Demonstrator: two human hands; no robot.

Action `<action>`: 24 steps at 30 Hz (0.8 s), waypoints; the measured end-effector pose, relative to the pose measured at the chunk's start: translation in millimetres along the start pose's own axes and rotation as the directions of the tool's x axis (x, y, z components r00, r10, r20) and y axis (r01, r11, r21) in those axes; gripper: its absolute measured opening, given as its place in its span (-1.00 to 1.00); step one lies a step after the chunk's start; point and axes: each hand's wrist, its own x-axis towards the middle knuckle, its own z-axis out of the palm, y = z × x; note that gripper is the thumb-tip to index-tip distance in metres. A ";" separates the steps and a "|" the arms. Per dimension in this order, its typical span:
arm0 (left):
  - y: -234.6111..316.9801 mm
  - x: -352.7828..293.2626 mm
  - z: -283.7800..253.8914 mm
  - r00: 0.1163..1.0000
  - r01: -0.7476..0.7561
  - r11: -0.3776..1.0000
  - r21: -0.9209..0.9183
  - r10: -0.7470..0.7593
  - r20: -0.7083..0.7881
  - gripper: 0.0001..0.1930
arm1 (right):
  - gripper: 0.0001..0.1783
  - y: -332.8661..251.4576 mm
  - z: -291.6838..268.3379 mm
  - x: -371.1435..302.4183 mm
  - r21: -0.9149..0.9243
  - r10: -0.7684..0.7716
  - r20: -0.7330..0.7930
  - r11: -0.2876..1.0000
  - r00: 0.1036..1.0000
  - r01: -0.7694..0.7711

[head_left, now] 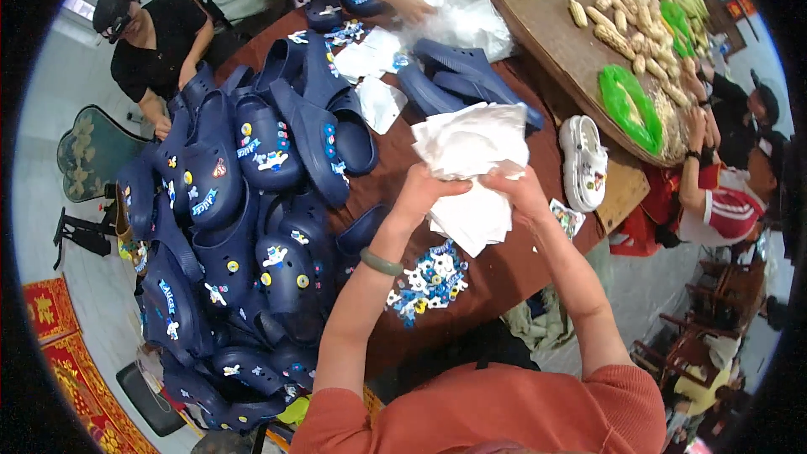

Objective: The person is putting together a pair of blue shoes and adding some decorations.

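Note:
A loose stack of thin white sheets [471, 147] is held up over the brown table, gripped from both sides. My left hand [427, 189], below a green bangle, has its thumb pressed on the near left part of the stack. On the right side, my right hand [523, 193] grips it the same way. Whether the sheets are paper or flat bags I cannot tell. Below the stack lies a pile of small blue, white and yellow shoe charms [430, 282]. Navy clogs [286, 282], many with charms fixed on, are heaped to the left.
A white clog [582, 164] stands at the table's right edge. Beyond my hands lie plain navy clogs [433, 88] and clear plastic bags [475, 29]. A large round tray [555, 50] holds corn cobs and green bags. Other people work at the left, far side and right.

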 end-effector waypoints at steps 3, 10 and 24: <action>28.4 51.9 -6.6 0.994 -0.053 0.933 0.356 0.016 0.106 -0.71 | -0.50 -18.4 -23.9 16.5 0.189 -0.083 -0.085 0.977 0.993 0.098; 53.1 235.6 -51.6 0.528 -0.086 -0.078 0.993 0.842 0.112 -0.50 | -0.43 -33.9 -118.3 35.6 0.217 -0.133 -0.284 0.956 0.949 0.199; 1.2 285.3 -8.6 0.913 -0.113 -0.282 0.953 0.348 0.212 -0.61 | -0.55 -139.6 -140.7 198.5 -0.107 -0.604 0.092 0.784 0.791 0.611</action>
